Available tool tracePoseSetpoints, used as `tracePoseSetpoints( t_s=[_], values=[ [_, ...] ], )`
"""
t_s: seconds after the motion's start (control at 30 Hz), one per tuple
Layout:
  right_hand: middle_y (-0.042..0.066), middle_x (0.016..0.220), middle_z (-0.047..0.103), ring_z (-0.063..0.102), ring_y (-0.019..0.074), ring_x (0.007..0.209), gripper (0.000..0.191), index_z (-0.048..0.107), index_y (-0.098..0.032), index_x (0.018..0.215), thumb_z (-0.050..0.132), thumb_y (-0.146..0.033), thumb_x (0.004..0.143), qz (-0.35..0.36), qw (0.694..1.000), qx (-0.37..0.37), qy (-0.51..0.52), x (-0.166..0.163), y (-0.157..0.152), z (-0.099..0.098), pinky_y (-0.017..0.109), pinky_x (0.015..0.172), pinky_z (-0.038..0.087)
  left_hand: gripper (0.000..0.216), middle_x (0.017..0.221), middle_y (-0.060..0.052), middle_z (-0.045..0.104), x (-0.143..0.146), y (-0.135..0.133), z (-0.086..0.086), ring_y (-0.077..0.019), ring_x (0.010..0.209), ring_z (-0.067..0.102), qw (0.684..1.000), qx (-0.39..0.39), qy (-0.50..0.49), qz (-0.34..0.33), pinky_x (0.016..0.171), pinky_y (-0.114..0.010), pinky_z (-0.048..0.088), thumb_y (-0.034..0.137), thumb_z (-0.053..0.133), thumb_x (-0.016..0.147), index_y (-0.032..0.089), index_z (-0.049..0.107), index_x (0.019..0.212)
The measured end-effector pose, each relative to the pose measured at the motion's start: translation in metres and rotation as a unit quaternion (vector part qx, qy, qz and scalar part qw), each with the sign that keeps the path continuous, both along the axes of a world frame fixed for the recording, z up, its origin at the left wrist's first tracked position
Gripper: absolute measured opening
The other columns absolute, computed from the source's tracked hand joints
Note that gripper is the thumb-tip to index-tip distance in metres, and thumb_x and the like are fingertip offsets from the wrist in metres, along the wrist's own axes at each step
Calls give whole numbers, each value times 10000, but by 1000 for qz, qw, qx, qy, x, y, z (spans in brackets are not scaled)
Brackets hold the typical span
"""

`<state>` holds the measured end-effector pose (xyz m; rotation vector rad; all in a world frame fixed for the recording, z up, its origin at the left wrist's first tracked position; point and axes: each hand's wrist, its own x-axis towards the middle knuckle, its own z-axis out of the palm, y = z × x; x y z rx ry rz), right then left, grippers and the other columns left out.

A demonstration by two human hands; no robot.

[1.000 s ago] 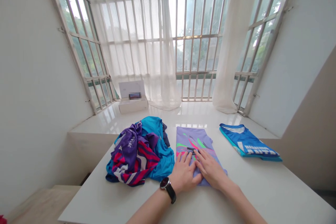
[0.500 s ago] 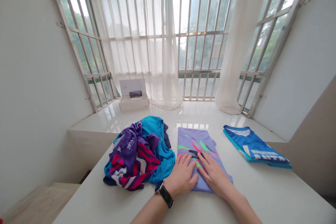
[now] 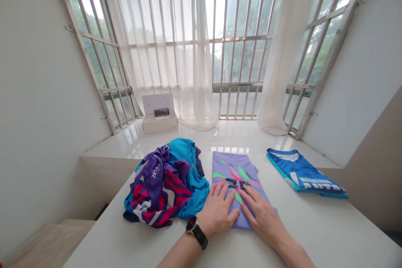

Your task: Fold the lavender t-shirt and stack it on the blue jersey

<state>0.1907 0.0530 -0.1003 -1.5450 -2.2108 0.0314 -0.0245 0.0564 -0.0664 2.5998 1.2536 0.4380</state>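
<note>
A folded lilac shirt [image 3: 234, 166] with green and pink streaks lies in the middle of the white table [image 3: 329, 230]. My left hand [image 3: 217, 210], with a black watch on its wrist, lies flat on the shirt's near end, fingers stretched out. My right hand [image 3: 261, 212] lies flat beside it on the same shirt, fingers spread. Neither hand grips anything.
A crumpled heap of purple, red-striped and turquoise shirts [image 3: 166, 184] sits on the table's left. A folded blue shirt [image 3: 303, 173] lies at the right. Beyond are a white ledge with an open white box [image 3: 158, 115], sheer curtains and barred windows.
Both hands have slid a little towards me along the lilac shirt, uncovering more of its dark print. The view shifted slightly.
</note>
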Motion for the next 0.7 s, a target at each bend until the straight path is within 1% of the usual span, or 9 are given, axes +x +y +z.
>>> tracePoseSetpoints(
  t_s=[0.1,0.17,0.4,0.7],
  values=[
    [56,1496,505,492,270,1361,524,545,-313,1409,422,-545,956,15,999,-27,-16,9,-9,3,469,1115,442,641,1610,-133,290,0,0,0,-334,1492,210,1000,-6,7,-1,1207,-563,170,598,272,1007,225,357,1521],
    [43,1503,495,490,276,1362,535,537,-329,1413,431,-567,946,17,999,-36,-21,13,-12,4,475,1119,438,641,1610,-127,292,0,0,0,-335,1493,204,1000,-5,12,1,1205,-561,174,596,278,1006,225,355,1524],
    [59,1478,525,504,282,1350,557,595,-279,1371,430,-582,933,-1,999,-48,-12,14,-12,5,454,1120,444,645,1608,-142,291,0,1,-3,-343,1491,208,1000,1,13,-4,1200,-566,179,594,304,1002,216,359,1522],
    [81,1441,567,548,275,1310,501,643,-254,1315,451,-508,929,-4,998,-36,42,20,-12,3,425,1091,479,593,1599,-116,321,0,0,-5,-341,1478,238,999,34,20,0,1197,-555,206,529,327,1013,229,358,1524]
  ],
)
